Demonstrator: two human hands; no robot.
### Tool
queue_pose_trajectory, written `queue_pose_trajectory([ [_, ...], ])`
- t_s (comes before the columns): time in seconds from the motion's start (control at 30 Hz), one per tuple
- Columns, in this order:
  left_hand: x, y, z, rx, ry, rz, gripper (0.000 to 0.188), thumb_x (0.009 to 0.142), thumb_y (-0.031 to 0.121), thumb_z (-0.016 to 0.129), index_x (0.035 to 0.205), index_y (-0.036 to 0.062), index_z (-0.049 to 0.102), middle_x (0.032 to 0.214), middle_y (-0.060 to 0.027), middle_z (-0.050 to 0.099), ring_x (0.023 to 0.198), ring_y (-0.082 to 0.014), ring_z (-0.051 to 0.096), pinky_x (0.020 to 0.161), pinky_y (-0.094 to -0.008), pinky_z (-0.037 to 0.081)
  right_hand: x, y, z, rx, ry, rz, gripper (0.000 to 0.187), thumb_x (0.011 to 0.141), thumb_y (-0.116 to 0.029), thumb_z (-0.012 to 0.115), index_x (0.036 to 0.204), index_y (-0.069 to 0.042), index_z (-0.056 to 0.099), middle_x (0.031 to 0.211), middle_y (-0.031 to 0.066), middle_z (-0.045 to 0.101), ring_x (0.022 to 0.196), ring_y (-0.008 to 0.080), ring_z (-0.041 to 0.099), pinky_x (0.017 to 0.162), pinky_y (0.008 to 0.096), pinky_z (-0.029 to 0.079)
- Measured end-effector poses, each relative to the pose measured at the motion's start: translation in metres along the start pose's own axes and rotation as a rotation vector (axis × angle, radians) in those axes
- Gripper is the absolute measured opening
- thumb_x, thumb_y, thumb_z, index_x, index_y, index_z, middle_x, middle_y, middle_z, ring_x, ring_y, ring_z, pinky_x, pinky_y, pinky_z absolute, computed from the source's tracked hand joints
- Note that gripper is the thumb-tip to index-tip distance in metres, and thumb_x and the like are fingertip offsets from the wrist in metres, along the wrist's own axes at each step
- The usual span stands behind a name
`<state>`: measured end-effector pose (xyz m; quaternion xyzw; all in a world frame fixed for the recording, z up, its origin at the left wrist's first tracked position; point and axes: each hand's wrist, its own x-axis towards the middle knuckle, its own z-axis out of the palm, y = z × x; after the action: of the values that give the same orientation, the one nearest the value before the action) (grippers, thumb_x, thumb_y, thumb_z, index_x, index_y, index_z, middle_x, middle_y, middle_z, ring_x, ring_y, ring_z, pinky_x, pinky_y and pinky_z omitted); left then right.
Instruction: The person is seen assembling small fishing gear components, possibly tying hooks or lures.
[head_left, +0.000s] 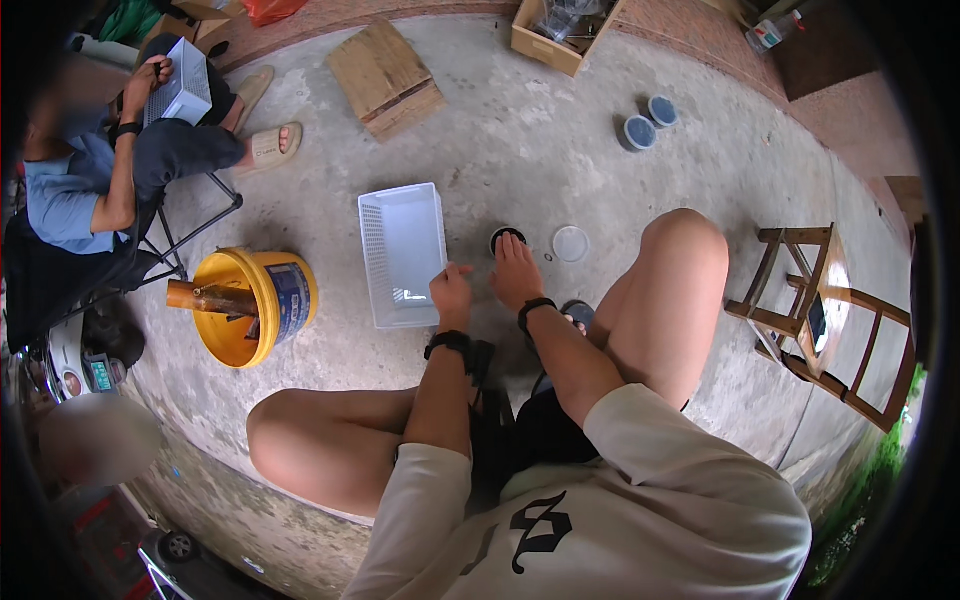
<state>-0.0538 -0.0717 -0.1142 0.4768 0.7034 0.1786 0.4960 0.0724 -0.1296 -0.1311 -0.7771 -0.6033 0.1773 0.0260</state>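
Round tub with dark contents [508, 230], seen from the wearer's head camera, sits on the grey concrete floor [545, 165] near the middle of the view; clock directions here are read from it, 12 being the top. The right hand [516, 273] comes from 6 o'clock, palm down, its fingers stretched out side by side, with the tips over the dark contents; whether they press on them cannot be told. At 8 o'clock, the left hand [452, 292] is beside the near right edge of a white basket [405, 240], a finger or thumb pointing toward 3; whether it pinches anything or touches the basket cannot be told.

A clear round lid [572, 244] lies just beside the tub at 3 o'clock. Two blue-topped tubs [640, 133] stand together at 2. A cardboard box [547, 52] is just past 12, and a wooden block [378, 72] at 11. Near 9, beyond the basket, a yellow bucket [267, 310] holds brown pieces. Farther out, between 9 and 10, a seated person in a blue top [72, 205] holds another white basket [190, 92]. Wooden stools [832, 300] stand past 3.
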Motion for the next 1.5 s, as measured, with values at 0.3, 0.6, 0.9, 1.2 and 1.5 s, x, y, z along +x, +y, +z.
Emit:
queue_pose_trajectory([
  [0.3,0.015,-0.005,0.0,-0.062,-0.001,-0.018,0.043,0.091,0.03,0.044,0.08,-0.0004,0.071,0.075,-0.0144,0.068,0.072,-0.0246,0.061,0.075,-0.0353,0.046,0.005,0.001,-0.004,0.221,0.127,-0.004,0.055,0.082,-0.021,0.057,0.129,0.004,0.041,0.133,0.0178,0.042,0.127,0.0313,0.038,0.105,0.0398,0.032],
  [0.6,0.011,-0.02,0.006,-0.081,-0.073,-0.059,0.042,0.092,0.03,0.045,0.078,-0.0016,0.069,0.059,-0.0061,0.055,0.057,-0.0169,0.051,0.057,-0.0324,0.042,0.001,0.021,-0.013,0.484,0.381,0.371,0.025,0.084,-0.01,0.051,0.106,0.001,0.053,0.111,0.0157,0.053,0.107,0.0322,0.049,0.093,0.0413,0.04],
  [0.9,0.003,-0.022,0.007,-0.097,-0.258,0.09,0.034,0.091,0.029,0.046,0.072,0.0027,0.058,0.053,0.0004,0.043,0.045,-0.0108,0.041,0.04,-0.0279,0.032,-0.01,0.05,0.022,0.59,0.187,0.834,0.022,0.084,-0.013,0.052,0.105,-0.005,0.053,0.108,0.0201,0.058,0.1,0.039,0.056,0.082,0.0479,0.046],
  [1.2,-0.006,-0.073,0.008,0.117,-0.367,-0.215,0.03,0.091,0.023,0.044,0.09,-0.0033,0.057,0.066,-0.0112,0.057,0.057,-0.0211,0.056,0.05,-0.0363,0.044,-0.002,0.059,0.043,0.435,0.157,0.769,0.016,0.086,-0.016,0.053,0.098,-0.005,0.052,0.094,0.0183,0.064,0.086,0.0401,0.061,0.073,0.0497,0.048],
  [1.5,0.005,-0.13,0.03,0.854,-0.419,0.472,0.025,0.087,0.017,0.045,0.092,-0.004,0.058,0.083,-0.0277,0.06,0.085,-0.0417,0.061,0.073,-0.0479,0.049,0.002,0.047,0.023,0.431,0.332,0.635,0.011,0.084,-0.015,0.055,0.087,-0.005,0.057,0.085,0.015,0.063,0.082,0.0369,0.061,0.069,0.0461,0.049],
])
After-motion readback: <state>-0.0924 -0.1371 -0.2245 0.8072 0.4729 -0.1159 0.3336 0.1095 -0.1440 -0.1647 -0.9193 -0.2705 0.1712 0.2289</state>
